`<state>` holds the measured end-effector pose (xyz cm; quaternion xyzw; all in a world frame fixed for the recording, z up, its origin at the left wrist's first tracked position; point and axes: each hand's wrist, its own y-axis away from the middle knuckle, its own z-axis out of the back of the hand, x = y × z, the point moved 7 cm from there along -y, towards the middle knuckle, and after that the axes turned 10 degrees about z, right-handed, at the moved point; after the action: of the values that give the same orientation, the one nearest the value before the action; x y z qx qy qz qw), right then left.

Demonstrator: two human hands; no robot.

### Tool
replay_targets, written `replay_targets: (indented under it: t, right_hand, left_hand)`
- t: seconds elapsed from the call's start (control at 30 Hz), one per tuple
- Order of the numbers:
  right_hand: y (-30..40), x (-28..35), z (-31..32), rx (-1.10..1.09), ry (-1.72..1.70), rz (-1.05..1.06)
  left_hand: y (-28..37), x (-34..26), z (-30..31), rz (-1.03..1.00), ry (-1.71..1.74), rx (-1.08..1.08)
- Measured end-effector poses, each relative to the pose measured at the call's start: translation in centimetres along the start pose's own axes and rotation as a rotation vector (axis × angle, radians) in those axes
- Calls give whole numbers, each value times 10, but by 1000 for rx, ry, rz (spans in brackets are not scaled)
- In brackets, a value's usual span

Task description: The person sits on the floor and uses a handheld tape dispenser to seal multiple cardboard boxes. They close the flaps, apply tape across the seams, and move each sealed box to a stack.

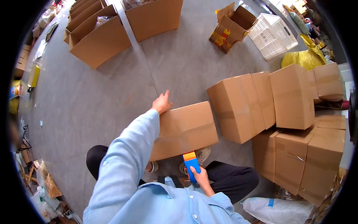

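Before my knees a closed cardboard carton lies on the concrete floor, with a band of clear tape along its top. My left hand is at the carton's far left corner, its fingers apart and nothing in them. Whether it touches the cardboard is hard to tell. Close to my body, my right hand grips a blue and orange tape dispenser. The dispenser's orange end points at the carton's near edge. Part of the left end of the carton is hidden by my left sleeve.
Several taped cartons are stacked at the right. Open cartons stand at the far left, another open one beside them. A torn box and white plastic crate stand far right. A white sack lies near right.
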<state>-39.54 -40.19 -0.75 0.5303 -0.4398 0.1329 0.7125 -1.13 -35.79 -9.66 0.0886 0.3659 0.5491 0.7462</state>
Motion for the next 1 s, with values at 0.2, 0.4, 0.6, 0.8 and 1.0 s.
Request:
replay_targets:
  t: [0.2,0.4,0.6,0.8,1.0]
  right_hand:
    - [-21,20,-11,-29,68,5]
    - [-149,149,-73,33,-19,416]
    - [-171,200,-92,73,-37,483]
    - [-107,-7,-22,-32,347,223]
    - [-79,-58,-14,-12,332,107]
  left_hand:
    - [45,-46,43,-319,-97,107]
    - [-15,-35,112,-309,-130,-114]
    - [1,-18,147,-137,-146,-231]
    - [-31,35,82,-52,128,144]
    - [14,16,34,-127,-159,134]
